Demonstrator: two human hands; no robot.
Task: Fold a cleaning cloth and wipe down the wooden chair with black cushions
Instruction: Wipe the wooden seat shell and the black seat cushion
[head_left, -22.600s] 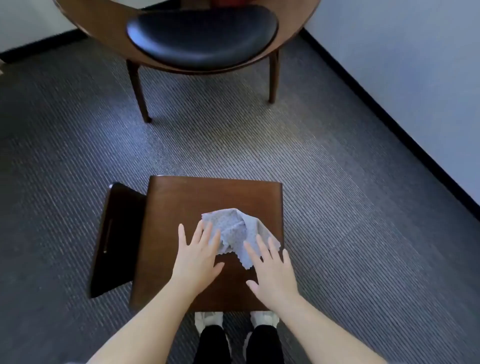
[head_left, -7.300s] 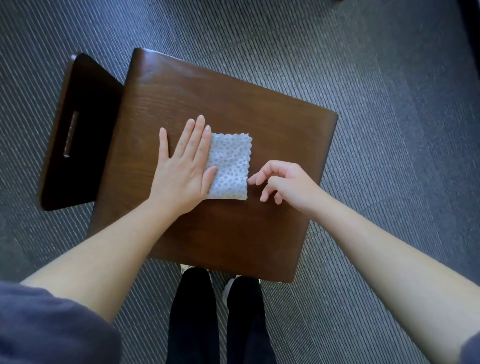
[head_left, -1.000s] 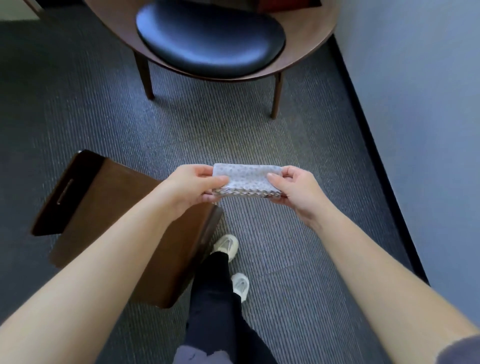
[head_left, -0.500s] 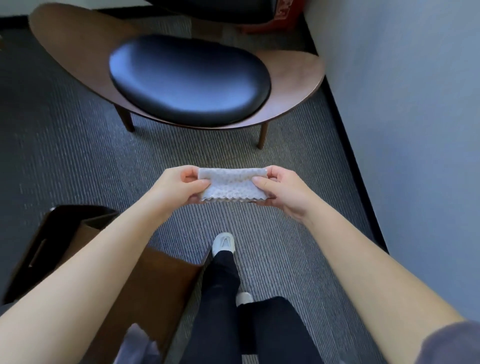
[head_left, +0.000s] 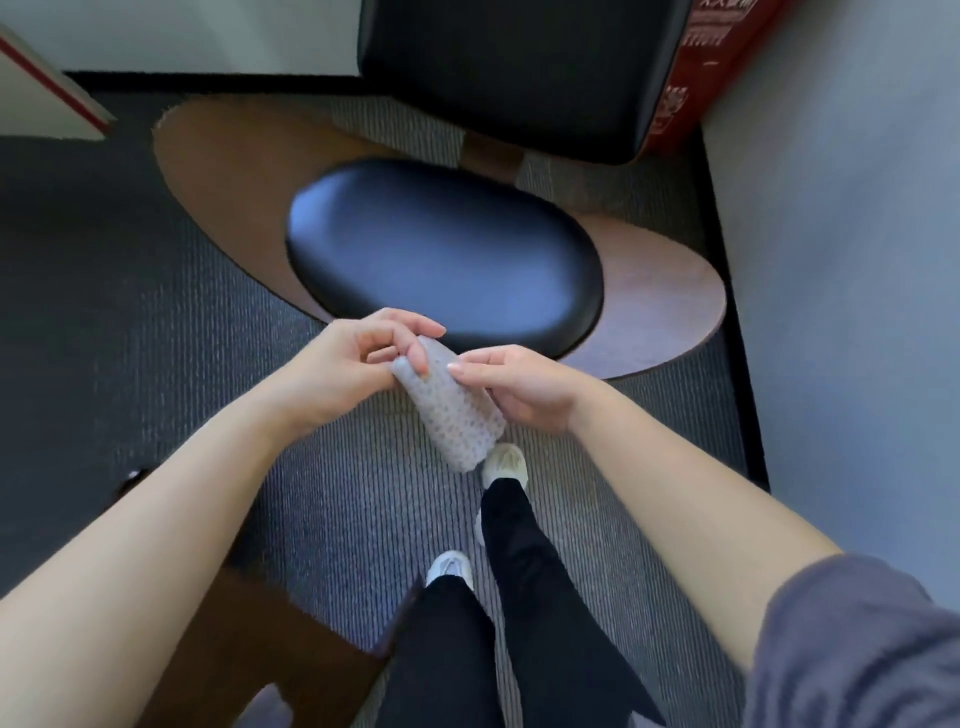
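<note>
The folded grey dotted cleaning cloth (head_left: 452, 410) hangs in the air just in front of the chair. My left hand (head_left: 353, 364) pinches its upper end. My right hand (head_left: 519, 387) grips its right side, thumb on top. Directly beyond my hands stands the wooden chair (head_left: 665, 291), its curved brown seat shell carrying an oval black seat cushion (head_left: 441, 260). The black back cushion (head_left: 519, 67) rises at the top of the view. Neither hand touches the chair.
A small dark wooden stool (head_left: 260, 649) sits low left behind my left arm. My legs and light shoes (head_left: 504, 462) stand on striped grey carpet. A grey wall (head_left: 857, 260) runs along the right, a red box (head_left: 706, 67) in the corner.
I have stepped up to the chair, which now fills the upper view. The cloth, held flat and stretched between both hands, now hangs downward, tilted, as a narrower bundle.
</note>
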